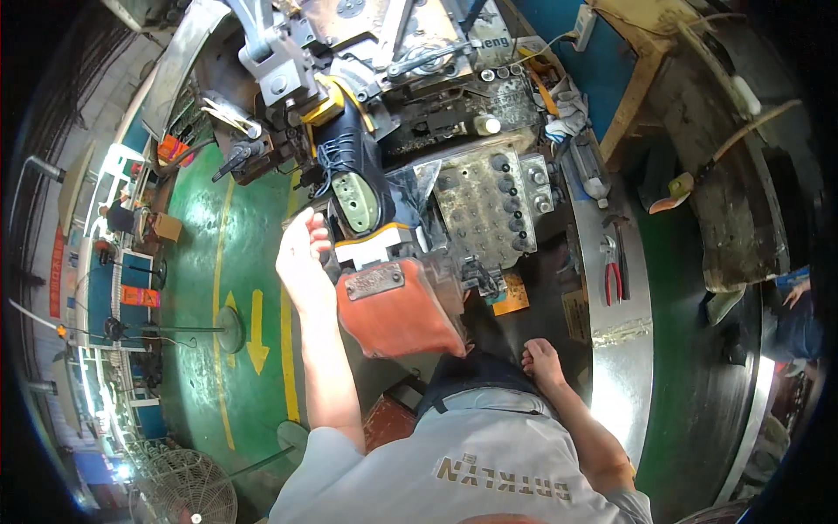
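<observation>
- A round wire-caged fan [183, 491] stands at the lower left, beside the green painted floor [196, 279].
- A yellow floor arrow [257, 334] points toward the lower edge between yellow lines.
- The left hand [304, 247] is raised just beside the machine, palm turned inward, its fingers loosely bent and slightly parted, with nothing seen in them; whether the fingertips touch the machine, I cannot tell.
- Just right of it, the dark navy laced shoe [374, 166] sits in the machine, its lace end between yellow pads [326, 103] and its heel toward the person.
- A pale green, oval, holed plate [356, 203] shows in the shoe's opening.
- Below the heel hangs a reddish-orange machine cover [401, 310] with a small metal plate.
- To the right lies a worn, pitted metal block [476, 210] with dark round studs.
- The right hand [543, 360] is low, near the dark trousers, fingers curled in; whether they hold anything, I cannot tell.
- Red-handled pliers [613, 278] lie on the grey metal bench [621, 362].
</observation>
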A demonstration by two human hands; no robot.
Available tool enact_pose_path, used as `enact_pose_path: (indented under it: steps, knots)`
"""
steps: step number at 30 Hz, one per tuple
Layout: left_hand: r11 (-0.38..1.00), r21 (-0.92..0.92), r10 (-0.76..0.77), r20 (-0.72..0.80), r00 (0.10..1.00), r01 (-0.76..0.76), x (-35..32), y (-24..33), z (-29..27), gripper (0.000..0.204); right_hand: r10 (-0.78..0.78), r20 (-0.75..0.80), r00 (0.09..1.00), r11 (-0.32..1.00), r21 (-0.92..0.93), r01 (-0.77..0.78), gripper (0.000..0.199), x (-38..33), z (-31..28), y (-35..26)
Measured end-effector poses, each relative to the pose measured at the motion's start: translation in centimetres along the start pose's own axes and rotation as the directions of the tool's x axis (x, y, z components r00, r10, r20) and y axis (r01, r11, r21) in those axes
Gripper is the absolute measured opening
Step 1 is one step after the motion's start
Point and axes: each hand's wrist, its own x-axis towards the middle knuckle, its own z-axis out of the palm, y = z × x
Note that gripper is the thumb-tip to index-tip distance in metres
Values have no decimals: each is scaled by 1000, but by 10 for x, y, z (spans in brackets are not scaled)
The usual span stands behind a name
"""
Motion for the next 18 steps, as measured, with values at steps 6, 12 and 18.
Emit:
enact_pose_path:
  steps: [6, 12, 18]
  knots:
    - [976, 203, 78, 12, 997, -78, 20, -7, 32, 45, -32, -13, 999, 999, 36, 32, 16, -11, -42, 9]
    - [933, 358, 9, 88, 996, -40, 36, -19, 40, 78, -80, 13, 997, 997, 12, 79, 19, -13, -59, 14]
    - [898, 440, -47, 109, 993, -6, 57, -32, 35, 97, -128, 31, 991, 992, -8, 128, 19, -13, -58, 12]
